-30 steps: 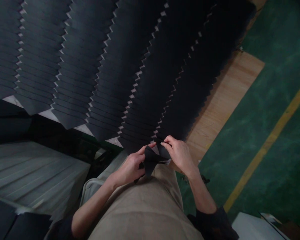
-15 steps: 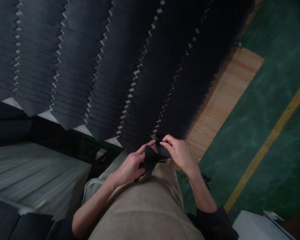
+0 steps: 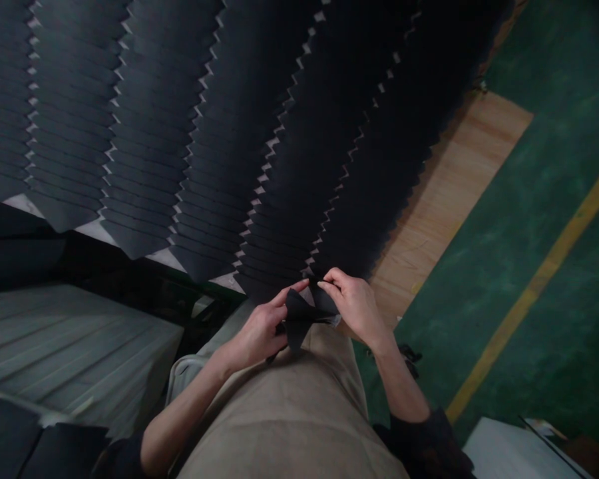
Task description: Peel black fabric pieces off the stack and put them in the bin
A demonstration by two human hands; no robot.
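Observation:
Dark, thin, flat pieces with pointed ends (image 3: 204,199) overlap in long rows on the table; whether they are cloth or leather I cannot tell. At the near edge, my left hand (image 3: 259,332) is closed round a loose dark piece (image 3: 298,319) that stands up bent, its index finger stretched toward the lowest row. My right hand (image 3: 354,303) pinches the edge of a dark piece at the near end of the right-hand rows, thumb against forefinger. The two hands are close together, just in front of my body.
A bare plywood strip (image 3: 459,179) borders the rows on the right. Beyond it lies a green floor (image 3: 544,219) with a yellow line (image 3: 534,286). A pale grey slatted surface (image 3: 70,346) is at the lower left, and a white box-like object (image 3: 509,452) at the lower right.
My left index finger has straightened a little toward the rows. The right hand keeps its pinch almost in place, and the view has shifted slightly.

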